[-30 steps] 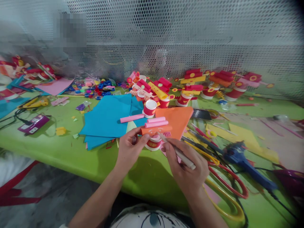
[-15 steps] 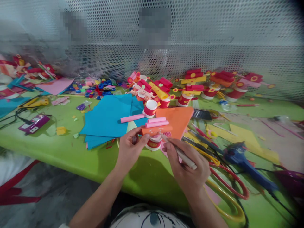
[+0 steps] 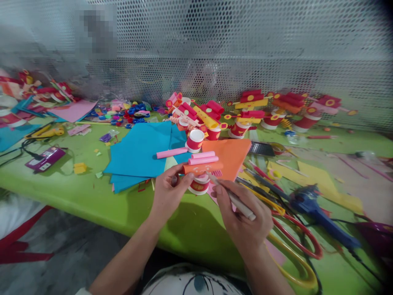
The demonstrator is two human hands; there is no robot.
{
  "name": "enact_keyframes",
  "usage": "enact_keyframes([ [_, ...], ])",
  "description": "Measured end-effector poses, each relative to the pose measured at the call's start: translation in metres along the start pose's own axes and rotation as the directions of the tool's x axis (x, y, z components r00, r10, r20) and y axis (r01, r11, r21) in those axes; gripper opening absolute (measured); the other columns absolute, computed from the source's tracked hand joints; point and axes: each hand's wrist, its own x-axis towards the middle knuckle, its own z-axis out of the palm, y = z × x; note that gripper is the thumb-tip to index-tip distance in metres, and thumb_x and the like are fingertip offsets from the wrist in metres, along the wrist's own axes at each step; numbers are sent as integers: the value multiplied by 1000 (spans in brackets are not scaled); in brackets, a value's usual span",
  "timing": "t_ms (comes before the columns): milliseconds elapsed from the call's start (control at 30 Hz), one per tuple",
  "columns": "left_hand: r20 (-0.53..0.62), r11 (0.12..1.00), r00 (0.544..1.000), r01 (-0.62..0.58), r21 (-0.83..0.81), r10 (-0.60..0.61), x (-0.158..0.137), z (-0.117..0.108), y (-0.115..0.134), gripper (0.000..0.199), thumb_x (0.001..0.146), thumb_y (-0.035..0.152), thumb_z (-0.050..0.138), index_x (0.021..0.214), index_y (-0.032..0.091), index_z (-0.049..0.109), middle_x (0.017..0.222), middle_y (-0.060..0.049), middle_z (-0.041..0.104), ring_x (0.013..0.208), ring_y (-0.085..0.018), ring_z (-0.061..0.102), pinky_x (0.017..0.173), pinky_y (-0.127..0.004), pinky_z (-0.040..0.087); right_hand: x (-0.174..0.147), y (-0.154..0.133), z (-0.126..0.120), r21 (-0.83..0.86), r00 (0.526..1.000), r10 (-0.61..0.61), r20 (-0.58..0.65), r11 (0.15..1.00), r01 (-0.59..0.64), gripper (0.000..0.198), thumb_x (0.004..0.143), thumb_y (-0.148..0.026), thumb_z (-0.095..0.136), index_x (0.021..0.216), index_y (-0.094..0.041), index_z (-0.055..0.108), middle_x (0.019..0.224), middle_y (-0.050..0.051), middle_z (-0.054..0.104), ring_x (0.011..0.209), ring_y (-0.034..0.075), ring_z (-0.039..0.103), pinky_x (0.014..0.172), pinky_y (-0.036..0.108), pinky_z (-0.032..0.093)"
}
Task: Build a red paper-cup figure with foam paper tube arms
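Note:
My left hand (image 3: 172, 190) pinches the left end of an orange paper roll (image 3: 199, 168). White curved marks show on the roll's front, and two pink paper rolls (image 3: 203, 157) lie along its top. Below it stands a red and white paper cup (image 3: 199, 187) with a gold pattern. Closed round a white pen (image 3: 238, 203), my right hand (image 3: 245, 213) holds its tip against or very near the front of the orange roll. Another red and white cup (image 3: 194, 141) stands behind, with a loose pink roll (image 3: 172, 153) beside it on blue sheets (image 3: 138, 149).
An orange sheet (image 3: 230, 153) lies behind my right hand. Scissors with red and yellow handles (image 3: 297, 233) and a blue glue gun (image 3: 325, 221) are on the right. Finished-looking cup figures (image 3: 239, 127) line the back by a perforated metal screen (image 3: 260, 53). A purple power box (image 3: 45, 159) sits left.
Almost nothing differs. The view has shifted very slightly; both hands keep their places on the orange roll and the pen.

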Motion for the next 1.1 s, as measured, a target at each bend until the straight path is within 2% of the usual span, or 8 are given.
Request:
enact_keyframes([
  [400, -1, 1000, 1000, 4, -2, -4, -1, 0, 2, 38, 87, 41, 81, 118, 19, 79, 100, -7, 78, 83, -16, 66, 74, -25, 56, -1, 2, -1, 1, 1000, -26, 5, 1000, 26, 20, 88, -12, 77, 103, -24, 73, 83, -1, 80, 65, 15, 77, 66, 25, 62],
  [800, -12, 1000, 1000, 7, 17, -7, -2, 0, 3, 39, 86, 43, 81, 116, 19, 80, 98, -7, 78, 76, -15, 65, 67, -23, 54, -2, -1, -1, 3, 999, -37, 7, 999, 37, 21, 87, -11, 77, 104, -24, 73, 83, -1, 80, 63, 14, 76, 65, 24, 63],
  [1000, -6, 1000, 1000, 11, 28, -10, -2, -1, 1, 40, 87, 42, 80, 119, 19, 79, 102, -7, 78, 82, -16, 67, 73, -26, 57, -3, 2, 1, -41, 986, -164, -16, 986, 164, 25, 87, -12, 78, 108, -25, 72, 88, 2, 82, 69, 16, 77, 68, 27, 65],
  [1100, -7, 1000, 1000, 19, 21, -19, -2, -1, 1, 39, 87, 42, 81, 119, 19, 79, 101, -7, 78, 84, -17, 68, 76, -26, 58, -4, 4, 4, -61, 983, -182, 1, 981, 182, 26, 87, -12, 78, 110, -23, 72, 89, 4, 82, 72, 17, 78, 70, 28, 65],
])
